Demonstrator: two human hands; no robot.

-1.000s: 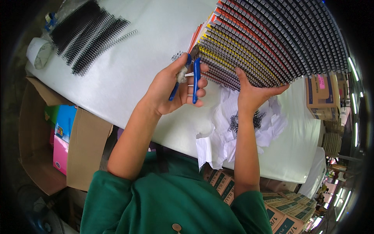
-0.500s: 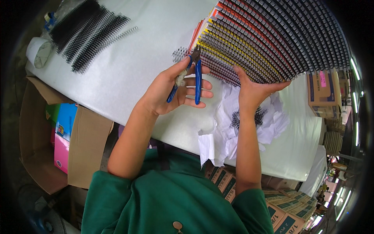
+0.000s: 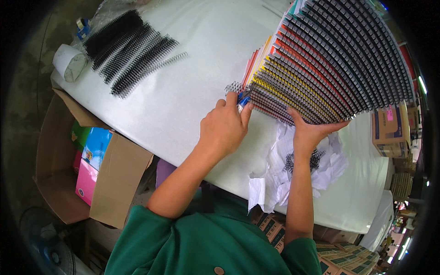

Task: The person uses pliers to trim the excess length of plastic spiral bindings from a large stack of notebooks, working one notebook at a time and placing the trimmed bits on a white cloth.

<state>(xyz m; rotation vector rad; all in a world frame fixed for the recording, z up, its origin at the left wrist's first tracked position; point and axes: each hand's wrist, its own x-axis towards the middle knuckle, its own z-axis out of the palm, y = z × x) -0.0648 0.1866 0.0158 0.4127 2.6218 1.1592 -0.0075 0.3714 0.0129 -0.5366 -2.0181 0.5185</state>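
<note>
My left hand (image 3: 224, 121) is closed around blue-handled wire cutters (image 3: 243, 103). Most of the handles are hidden in the fist, and the dark jaws touch the near left corner of a tall stack of spiral notebooks (image 3: 316, 68). Loose ends of black spiral wire (image 3: 233, 87) stick out from that corner. Against the near side of the stack, my right hand (image 3: 310, 134) grips it, thumb on the coils and the other fingers reaching right along the lower edge. The covers between the coils show red, yellow, orange and green.
Black wire coils (image 3: 133, 50) lie at the table's far left, beside a white roll (image 3: 69, 63). Crumpled white paper (image 3: 327, 176) with wire scraps (image 3: 316, 159) sits under my right forearm. An open carton (image 3: 121, 183) of notebooks stands left of the table (image 3: 183, 119); more cartons (image 3: 389, 128) are at right.
My left hand has turned over and closed around the wire cutters, which lay across its open fingers; their jaws stay at the stack's corner. The whole view has shifted slightly. My right hand keeps its place.
</note>
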